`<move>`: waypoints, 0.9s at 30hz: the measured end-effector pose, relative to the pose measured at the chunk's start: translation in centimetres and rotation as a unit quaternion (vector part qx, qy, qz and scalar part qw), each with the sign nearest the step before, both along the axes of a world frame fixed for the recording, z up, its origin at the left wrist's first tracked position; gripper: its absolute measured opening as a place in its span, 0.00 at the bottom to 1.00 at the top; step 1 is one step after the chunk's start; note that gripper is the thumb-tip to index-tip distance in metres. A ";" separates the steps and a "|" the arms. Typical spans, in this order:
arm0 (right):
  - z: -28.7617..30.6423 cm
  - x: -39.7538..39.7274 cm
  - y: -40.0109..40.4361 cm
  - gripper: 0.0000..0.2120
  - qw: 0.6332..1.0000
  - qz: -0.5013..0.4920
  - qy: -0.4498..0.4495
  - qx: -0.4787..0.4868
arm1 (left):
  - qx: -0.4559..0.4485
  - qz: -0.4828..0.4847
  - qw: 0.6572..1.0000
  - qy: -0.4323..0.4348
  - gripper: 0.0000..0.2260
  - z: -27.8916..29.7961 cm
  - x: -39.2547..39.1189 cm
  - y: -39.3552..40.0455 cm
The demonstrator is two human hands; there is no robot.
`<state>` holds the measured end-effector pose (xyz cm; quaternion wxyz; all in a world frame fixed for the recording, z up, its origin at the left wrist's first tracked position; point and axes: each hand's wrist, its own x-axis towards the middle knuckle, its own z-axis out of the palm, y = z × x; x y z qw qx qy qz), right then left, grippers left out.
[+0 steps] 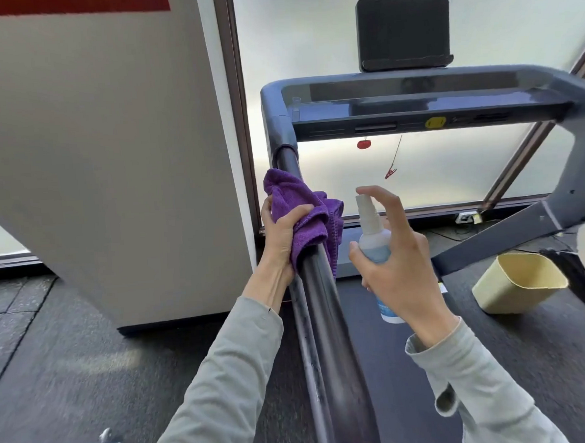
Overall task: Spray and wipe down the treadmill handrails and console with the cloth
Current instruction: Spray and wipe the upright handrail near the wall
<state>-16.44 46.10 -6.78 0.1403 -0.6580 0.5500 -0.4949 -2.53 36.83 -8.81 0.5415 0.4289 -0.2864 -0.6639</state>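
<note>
Head view, and the left hand point(287, 237) is clenched round a purple cloth point(303, 217), pressing it onto the left handrail point(324, 308) near its far end, wrapped so the bar gets rubbed all round, I'd say. Right hand point(401, 255) grasps the spray bottle point(375, 247) just beside the rail, forefinger on the nozzle, aimed at the cloth. Beyond, the console point(424, 105) spans the far end, a red safety clip point(390, 173) dangling below it. A beige bin point(517, 283) sits on the belt to the right. Frosted window behind, dark speckled gym floor point(70, 365) left.
</note>
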 end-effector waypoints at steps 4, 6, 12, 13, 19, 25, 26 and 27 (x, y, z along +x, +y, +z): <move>-0.1 -0.4 2.2 0.31 1.000 0.007 -0.002 0.006 | 0.008 0.001 1.000 0.000 0.31 -0.4 0.1 3.6; -0.2 -0.4 3.2 0.31 1.000 0.010 0.003 0.002 | 0.011 0.005 1.000 0.012 0.34 -0.5 0.1 5.4; -0.4 0.0 6.4 0.30 0.999 0.026 0.012 -0.014 | -0.009 -0.008 1.000 0.004 0.33 -0.8 0.3 10.9; -0.5 0.0 7.0 0.30 0.999 0.027 0.013 -0.016 | -0.011 -0.011 1.000 0.007 0.35 -0.8 0.4 11.9; -0.8 -0.1 10.6 0.31 0.999 0.038 0.004 -0.024 | -0.029 -0.027 0.999 -0.024 0.31 -0.7 0.7 17.8; -1.3 -0.2 14.4 0.31 0.999 0.023 -0.023 0.007 | -0.103 -0.010 0.990 -0.097 0.30 -2.6 1.3 23.0; -1.6 -0.2 15.0 0.31 0.999 0.015 -0.027 0.011 | -0.105 -0.011 0.990 -0.095 0.29 -2.8 1.5 23.3; -1.9 -0.2 15.7 0.31 0.999 0.006 -0.032 0.017 | -0.101 -0.012 0.991 -0.084 0.28 -2.9 1.9 23.4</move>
